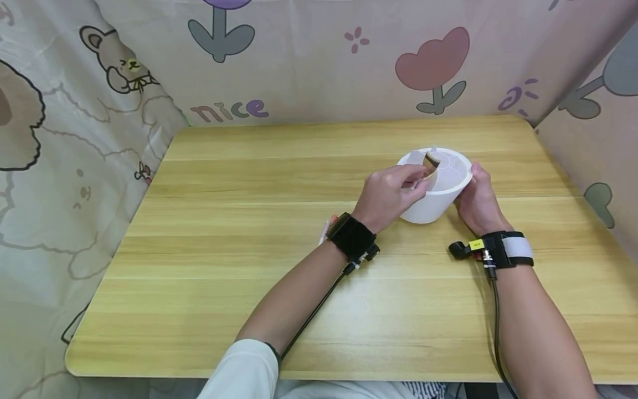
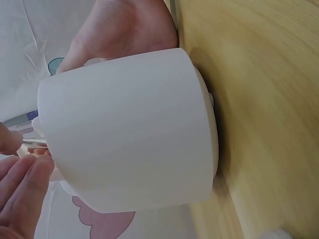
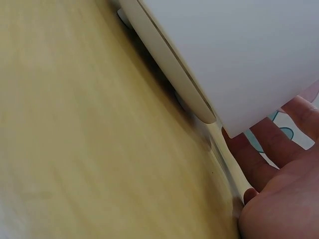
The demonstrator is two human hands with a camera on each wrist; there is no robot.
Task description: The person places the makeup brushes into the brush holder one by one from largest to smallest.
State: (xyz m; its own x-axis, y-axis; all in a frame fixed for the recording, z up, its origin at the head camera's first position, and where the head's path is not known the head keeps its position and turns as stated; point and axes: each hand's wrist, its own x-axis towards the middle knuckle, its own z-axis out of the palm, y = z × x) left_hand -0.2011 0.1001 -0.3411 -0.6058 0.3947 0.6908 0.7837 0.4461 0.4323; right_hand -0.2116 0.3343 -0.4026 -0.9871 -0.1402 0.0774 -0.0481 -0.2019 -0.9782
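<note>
A white tapered tub (image 1: 432,206) with a round cream-coloured base (image 3: 164,64) stands near the back right of the table, tilted a little. White ridges show inside its open top. At that top my left hand (image 1: 391,194) pinches a small curved piece (image 1: 431,162), shiny and gold-brown, between thumb and fingers; its lower part is hidden in the head view. My right hand (image 1: 479,200) holds the tub's right side, thumb up by the rim and fingers (image 3: 279,144) round the far side. In the left wrist view the fingertips (image 2: 37,172) are right at the tub's mouth.
The wooden table (image 1: 249,249) reaches back to a patterned cloth (image 1: 309,66), which also hangs at the left and right. Each wrist wears a black camera band (image 1: 351,237) with a cable (image 1: 319,307) running back along the forearm.
</note>
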